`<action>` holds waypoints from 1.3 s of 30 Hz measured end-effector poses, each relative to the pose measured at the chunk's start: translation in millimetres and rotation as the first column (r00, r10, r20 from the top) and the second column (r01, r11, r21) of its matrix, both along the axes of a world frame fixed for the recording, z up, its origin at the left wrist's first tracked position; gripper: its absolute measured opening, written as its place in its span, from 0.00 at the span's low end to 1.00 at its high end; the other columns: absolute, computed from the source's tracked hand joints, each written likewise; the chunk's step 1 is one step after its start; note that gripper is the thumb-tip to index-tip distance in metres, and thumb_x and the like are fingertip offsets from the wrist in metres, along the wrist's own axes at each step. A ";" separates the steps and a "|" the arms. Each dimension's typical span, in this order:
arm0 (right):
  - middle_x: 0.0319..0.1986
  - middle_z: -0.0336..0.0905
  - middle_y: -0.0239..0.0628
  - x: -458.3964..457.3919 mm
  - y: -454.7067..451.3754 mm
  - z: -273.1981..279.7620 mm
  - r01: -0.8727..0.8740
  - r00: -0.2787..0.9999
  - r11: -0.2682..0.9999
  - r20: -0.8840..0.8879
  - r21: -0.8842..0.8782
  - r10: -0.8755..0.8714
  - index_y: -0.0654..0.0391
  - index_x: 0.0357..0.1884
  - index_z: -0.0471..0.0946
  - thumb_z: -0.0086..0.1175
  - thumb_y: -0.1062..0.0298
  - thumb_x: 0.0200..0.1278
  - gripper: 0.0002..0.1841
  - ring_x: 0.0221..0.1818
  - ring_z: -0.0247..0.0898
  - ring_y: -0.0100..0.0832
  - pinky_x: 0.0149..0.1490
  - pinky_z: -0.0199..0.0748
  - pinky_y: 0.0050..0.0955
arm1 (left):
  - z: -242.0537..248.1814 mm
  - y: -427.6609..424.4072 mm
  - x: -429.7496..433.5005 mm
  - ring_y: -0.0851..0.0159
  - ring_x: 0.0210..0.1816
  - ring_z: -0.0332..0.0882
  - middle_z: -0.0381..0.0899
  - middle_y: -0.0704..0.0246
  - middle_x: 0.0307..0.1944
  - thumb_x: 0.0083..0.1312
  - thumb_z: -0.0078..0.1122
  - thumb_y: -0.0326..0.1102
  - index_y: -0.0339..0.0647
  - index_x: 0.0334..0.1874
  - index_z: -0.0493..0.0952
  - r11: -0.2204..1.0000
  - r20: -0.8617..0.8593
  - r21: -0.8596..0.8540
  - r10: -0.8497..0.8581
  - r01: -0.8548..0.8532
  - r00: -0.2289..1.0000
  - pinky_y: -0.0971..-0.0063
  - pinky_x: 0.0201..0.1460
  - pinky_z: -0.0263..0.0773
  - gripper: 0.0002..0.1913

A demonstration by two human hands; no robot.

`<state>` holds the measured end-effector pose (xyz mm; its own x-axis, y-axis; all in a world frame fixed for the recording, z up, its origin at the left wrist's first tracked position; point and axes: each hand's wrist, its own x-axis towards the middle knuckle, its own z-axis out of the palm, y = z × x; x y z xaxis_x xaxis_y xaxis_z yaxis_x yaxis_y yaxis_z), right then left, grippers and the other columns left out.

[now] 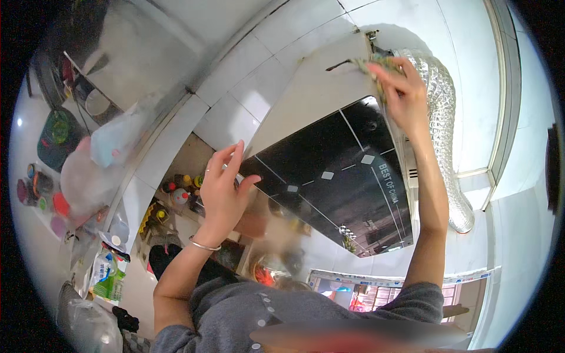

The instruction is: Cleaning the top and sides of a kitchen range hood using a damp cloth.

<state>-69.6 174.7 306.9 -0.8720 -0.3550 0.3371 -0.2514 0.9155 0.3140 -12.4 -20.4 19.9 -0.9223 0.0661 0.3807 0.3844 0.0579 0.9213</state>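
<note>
My right hand (404, 88) is raised and shut on a crumpled yellow-green patterned cloth (362, 65), which is blurred. A thin dark strip sticks out from the cloth's left side. The cloth lies at the top edge of a wall-mounted appliance, against its pale casing (318, 84). Below it is the appliance's black glass front panel (326, 176), marked with white lines, small squares and writing. With fingers apart and nothing visibly held, my left hand (225, 185) is beside the panel's left corner; whether it touches the edge I cannot tell.
A silver foil duct (441, 101) runs beside my right arm. White wall tiles (234, 114) surround the appliance. Several bottles (181, 194) stand far below on the left. Plastic bags (88, 176) and a green-white packet (108, 278) are at far left.
</note>
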 end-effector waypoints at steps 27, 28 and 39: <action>0.33 0.78 0.37 -2.3 42.2 74.6 -0.021 0.954 0.985 -0.291 0.173 0.071 0.44 0.41 0.84 0.67 0.62 0.44 0.17 0.35 0.76 0.41 0.41 0.76 0.35 | 115.6 -24.5 -20.7 0.60 0.45 0.75 0.75 0.62 0.50 0.58 0.61 0.25 0.37 0.47 0.79 0.994 -0.437 0.068 0.102 -0.081 0.893 0.70 0.47 0.71 0.13; 0.32 0.78 0.37 4.8 39.0 69.3 -0.057 0.953 0.991 -0.289 0.125 0.091 0.44 0.42 0.84 0.67 0.59 0.46 0.17 0.32 0.76 0.34 0.40 0.75 0.31 | 127.3 -22.3 -20.4 0.60 0.43 0.76 0.76 0.61 0.48 0.59 0.60 0.25 0.36 0.45 0.79 0.995 -0.452 0.100 0.073 -0.031 0.889 0.72 0.45 0.72 0.12; 0.38 0.83 0.42 120.5 68.1 54.7 0.028 0.995 0.928 -0.083 -0.373 -0.063 0.46 0.50 0.81 0.57 0.58 0.63 0.14 0.28 0.77 0.32 0.38 0.75 0.27 | 216.8 23.5 -62.8 0.59 0.33 0.79 0.78 0.62 0.38 0.61 0.58 0.27 0.39 0.42 0.80 0.969 -0.651 -0.036 -0.208 0.244 0.731 0.74 0.36 0.76 0.08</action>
<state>50.9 242.8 361.6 -0.8432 -0.1500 0.5163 -0.1930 0.9807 -0.0303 -75.2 3.1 236.7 -0.4148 0.2053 0.8865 0.8827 -0.1456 0.4468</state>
